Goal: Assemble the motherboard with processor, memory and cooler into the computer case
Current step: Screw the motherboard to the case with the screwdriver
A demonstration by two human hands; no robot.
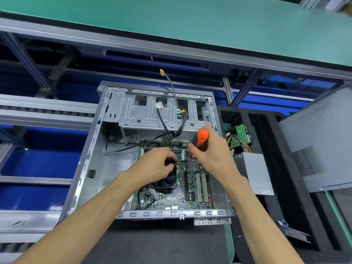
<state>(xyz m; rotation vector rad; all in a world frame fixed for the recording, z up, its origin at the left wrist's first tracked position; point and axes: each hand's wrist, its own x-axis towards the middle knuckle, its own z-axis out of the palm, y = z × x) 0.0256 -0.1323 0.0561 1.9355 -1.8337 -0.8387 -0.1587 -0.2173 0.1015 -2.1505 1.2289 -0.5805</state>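
Right hand (206, 149) gripped orange-handled screwdriver (201, 138), shaft angled down-left to green motherboard (190, 189) near memory slots. Left hand (158, 161) rested, fingers curled, on black cooler fan (167, 181).

motherboard (192, 195) green | screwdriver handle (202, 137) orange and black | case (91, 149) grey | side panel (320, 145) grey, dotted vent
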